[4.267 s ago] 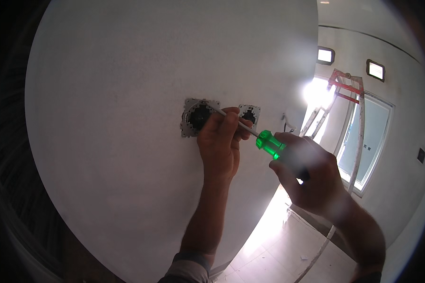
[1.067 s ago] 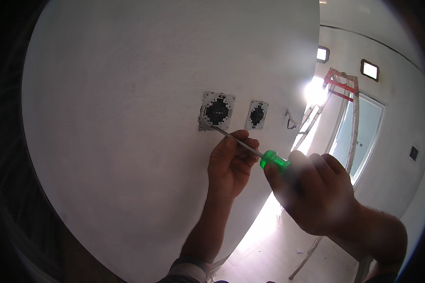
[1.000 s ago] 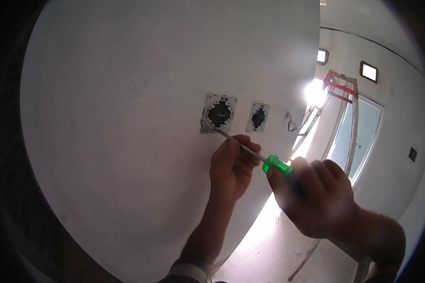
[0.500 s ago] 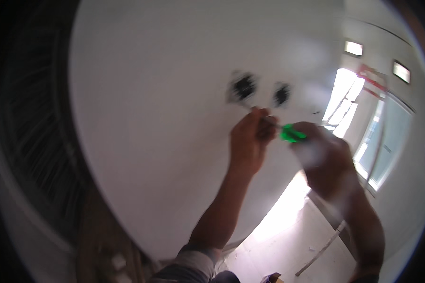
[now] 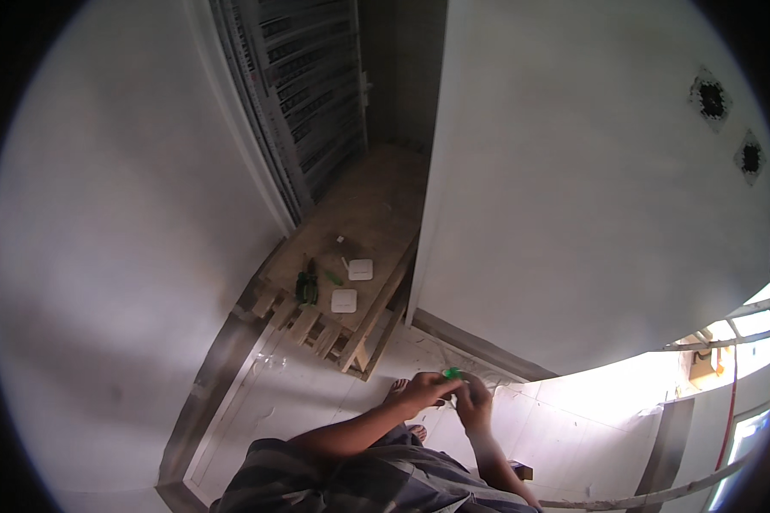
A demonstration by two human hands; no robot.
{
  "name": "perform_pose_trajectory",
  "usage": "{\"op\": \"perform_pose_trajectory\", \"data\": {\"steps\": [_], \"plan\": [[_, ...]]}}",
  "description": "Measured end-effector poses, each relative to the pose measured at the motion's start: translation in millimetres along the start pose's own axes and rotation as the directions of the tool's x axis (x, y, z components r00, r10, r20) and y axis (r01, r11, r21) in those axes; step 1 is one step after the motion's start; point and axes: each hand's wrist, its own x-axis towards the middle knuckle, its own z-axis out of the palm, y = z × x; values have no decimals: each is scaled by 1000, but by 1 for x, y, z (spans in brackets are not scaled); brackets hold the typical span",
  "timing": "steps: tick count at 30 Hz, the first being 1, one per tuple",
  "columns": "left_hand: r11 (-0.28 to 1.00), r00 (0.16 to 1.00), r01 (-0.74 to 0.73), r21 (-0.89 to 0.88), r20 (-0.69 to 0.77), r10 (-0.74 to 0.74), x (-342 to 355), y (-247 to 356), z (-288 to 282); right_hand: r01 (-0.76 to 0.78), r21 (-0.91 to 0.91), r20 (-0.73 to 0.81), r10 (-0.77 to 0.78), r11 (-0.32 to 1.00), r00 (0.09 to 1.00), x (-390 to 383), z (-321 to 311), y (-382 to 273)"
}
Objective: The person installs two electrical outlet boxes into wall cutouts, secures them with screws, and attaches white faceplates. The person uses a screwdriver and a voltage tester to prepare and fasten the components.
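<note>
Both hands had dropped from the two wall sockets (image 5: 712, 99) to waist height, meeting over the floor. Left hand (image 5: 425, 392) and right hand (image 5: 473, 404) curled together around the green-handled screwdriver (image 5: 453, 374); which hand gripped it could not be told. Two white cover plates (image 5: 352, 285) lay on a wooden bench (image 5: 376, 205).

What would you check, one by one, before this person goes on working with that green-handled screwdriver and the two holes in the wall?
1. Screwdriver in hand: ok, its green handle shows between the left hand and right hand, held low in front of the body.
2. Which hand grips it: cannot tell, the hands overlap.
3. Two wall boxes open: ok, both dark and uncovered, up on the white wall.
4. Cover plates ready: ok, two white squares lie on the wooden platform.
5. Hands near the boxes: not ok, far below them.
</note>
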Motion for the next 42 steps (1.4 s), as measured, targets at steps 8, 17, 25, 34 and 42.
{"op": "perform_pose_trajectory", "data": {"steps": [8, 17, 25, 34, 42], "plan": [[990, 919, 25, -136, -387, -77, 0, -32, -103, 4, -298, 397, 120, 955, 910, 30, 88, 4], [786, 493, 26, 617, -692, 527, 68, -19, -312, -393, -402, 323, 530, 827, 784, 87, 136, 37], [831, 515, 193, 522, -775, 367, 120, -10, -398, -602, -176, 212, 627, 779, 749, 208, 236, 60], [752, 517, 116, 649, -686, 512, 116, 9, -398, -498, -232, -2, 512, 835, 859, 317, 329, 89], [673, 480, 67, 737, -615, 626, 108, 6, -398, -388, -447, -203, 331, 806, 921, 359, 359, 193]]}}
